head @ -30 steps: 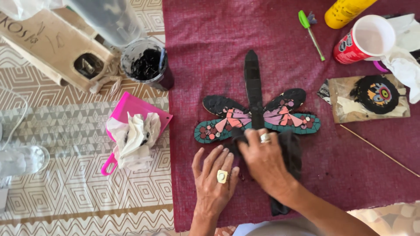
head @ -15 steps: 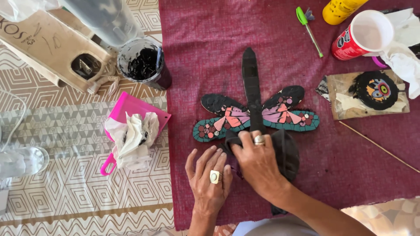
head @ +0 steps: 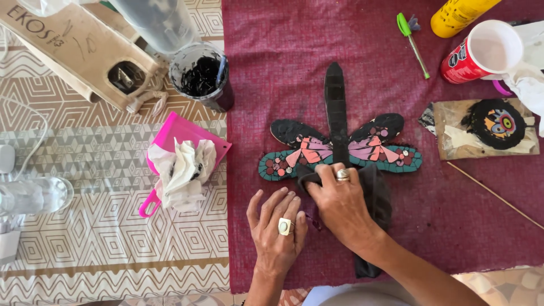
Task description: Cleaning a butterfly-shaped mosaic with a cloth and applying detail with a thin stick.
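Observation:
A mosaic dragonfly (head: 340,144) with a black body and pink, teal and black wings lies on the maroon cloth (head: 272,51). My right hand (head: 340,204), wearing a ring, presses a dark rag (head: 378,195) against the lower end of the dragonfly's body. My left hand (head: 276,226), also ringed, lies flat on the cloth just left of it, fingers spread, holding nothing.
A tub of black grout (head: 201,76) and a pink scoop (head: 181,136) with stained tissues (head: 184,170) sit to the left. A small mosaic piece on board (head: 487,127), a red cup (head: 481,54), a yellow bottle (head: 459,14), a green pen (head: 412,42) and a thin stick (head: 493,192) lie right.
My right hand with the rag slid down the dragonfly's body and back up a little. My left hand stayed flat. The view shifted slightly.

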